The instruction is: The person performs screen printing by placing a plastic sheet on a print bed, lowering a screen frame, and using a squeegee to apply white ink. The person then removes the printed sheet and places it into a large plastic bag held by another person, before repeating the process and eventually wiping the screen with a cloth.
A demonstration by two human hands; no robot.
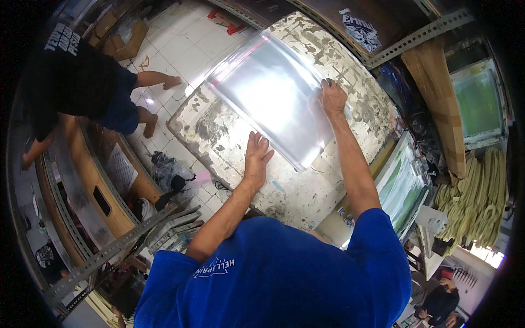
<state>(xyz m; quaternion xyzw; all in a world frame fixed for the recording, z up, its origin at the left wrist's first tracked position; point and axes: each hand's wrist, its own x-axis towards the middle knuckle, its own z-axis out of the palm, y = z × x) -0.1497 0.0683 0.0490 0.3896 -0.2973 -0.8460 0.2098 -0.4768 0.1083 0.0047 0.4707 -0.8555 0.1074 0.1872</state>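
Observation:
A stack of clear, shiny plastic bags (pixel 257 82) lies at a slant on a worn, paint-stained table (pixel 219 136). Pinkish strips run along its far left edge, and light glares off its middle. My left hand (pixel 257 161) rests by the stack's near left edge, fingers spread and holding nothing. At the right edge, my right hand (pixel 332 99) is closed, its fingers bent against the plastic. A small dark bit shows at those fingertips; I cannot make out what it is.
At the left, another person (pixel 82 82) in dark clothes bends beside wooden shelving (pixel 98 191). Metal racking (pixel 421 38) borders the far right. Framed screens with green areas (pixel 402 186), cardboard (pixel 437 98) and hanging pale yellow strips (pixel 476 202) crowd the right side.

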